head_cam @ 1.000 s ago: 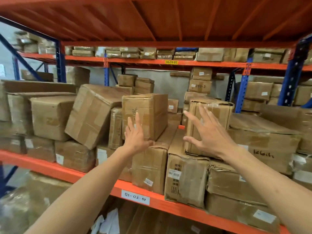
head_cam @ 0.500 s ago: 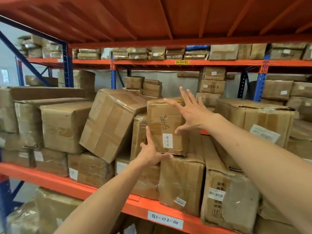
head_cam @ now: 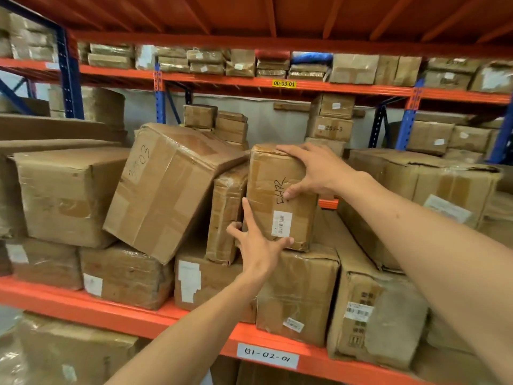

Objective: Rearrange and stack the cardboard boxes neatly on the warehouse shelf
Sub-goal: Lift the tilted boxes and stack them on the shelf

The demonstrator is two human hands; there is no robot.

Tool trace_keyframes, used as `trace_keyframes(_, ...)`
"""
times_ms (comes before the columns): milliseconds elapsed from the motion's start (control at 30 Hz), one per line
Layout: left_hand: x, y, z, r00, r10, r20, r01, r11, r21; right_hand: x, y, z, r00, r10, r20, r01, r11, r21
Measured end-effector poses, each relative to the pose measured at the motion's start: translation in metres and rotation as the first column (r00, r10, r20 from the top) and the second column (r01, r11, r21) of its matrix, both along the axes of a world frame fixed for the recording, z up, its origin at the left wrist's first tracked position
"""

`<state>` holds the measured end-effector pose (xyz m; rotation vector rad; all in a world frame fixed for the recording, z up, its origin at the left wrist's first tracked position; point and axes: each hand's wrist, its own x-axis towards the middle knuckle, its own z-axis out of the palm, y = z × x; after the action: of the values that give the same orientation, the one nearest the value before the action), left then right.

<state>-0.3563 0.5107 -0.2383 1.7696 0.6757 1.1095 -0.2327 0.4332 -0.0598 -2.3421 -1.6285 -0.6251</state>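
Note:
An upright taped cardboard box [head_cam: 273,190] with a handwritten mark and a barcode label stands on top of a lower box [head_cam: 299,290] in the middle of the orange shelf [head_cam: 133,320]. My right hand [head_cam: 313,168] grips its top right corner, fingers over the top and thumb on the front. My left hand [head_cam: 256,244] holds its lower left corner from below. A big box marked 2503 [head_cam: 166,190] leans tilted to its left, with a narrow upright box [head_cam: 226,209] wedged between them.
Several more cardboard boxes fill the shelf: a large one at left [head_cam: 66,195], a wide one at right [head_cam: 438,190], and a lower row beneath. Behind stand further racks with blue posts [head_cam: 69,76] and boxes. The orange deck above [head_cam: 277,18] is close overhead.
Both hands have closed on the marked box: the right hand dropped from open in the air onto its top corner, the left moved up under its lower corner. The view came closer.

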Motion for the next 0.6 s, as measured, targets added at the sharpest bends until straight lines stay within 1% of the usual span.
trace_keyframes(133, 0.003, -0.007, 0.011, 1.0, -0.005, -0.012, 0.006, 0.995, 0.098, 0.012, -0.03, -0.006, 0.995, -0.025, -0.098, 0.033, 0.996, 0.081)
trace_keyframes(300, 0.006, -0.002, 0.026, 0.997, -0.056, -0.047, 0.067, 0.958, 0.28, 0.026, -0.067, -0.008, 0.975, -0.193, -0.113, 0.205, 0.974, 0.099)
trace_keyframes(333, 0.008, 0.0, 0.031, 0.996, -0.063, -0.063, 0.078, 0.955, 0.286, 0.03, -0.075, -0.007, 0.969, -0.213, -0.121, 0.225, 0.97, 0.093)
trace_keyframes(400, 0.013, 0.003, 0.041, 0.988, -0.128, -0.087, 0.146, 0.961, 0.234, 0.035, -0.087, -0.005, 0.966, -0.232, -0.115, 0.244, 0.965, 0.097)
trace_keyframes(467, 0.017, 0.006, 0.045, 0.971, -0.229, -0.074, 0.238, 0.957, 0.165, 0.035, -0.088, -0.004, 0.973, -0.224, -0.055, 0.228, 0.969, 0.098)
trace_keyframes(500, 0.02, 0.006, 0.045, 0.964, -0.258, -0.055, 0.264, 0.952, 0.155, 0.034, -0.087, -0.001, 0.975, -0.221, -0.015, 0.222, 0.971, 0.088)
trace_keyframes(600, 0.024, 0.01, 0.04, 0.962, -0.273, -0.027, 0.273, 0.946, 0.175, 0.034, -0.078, 0.011, 0.971, -0.219, 0.096, 0.22, 0.975, 0.004)
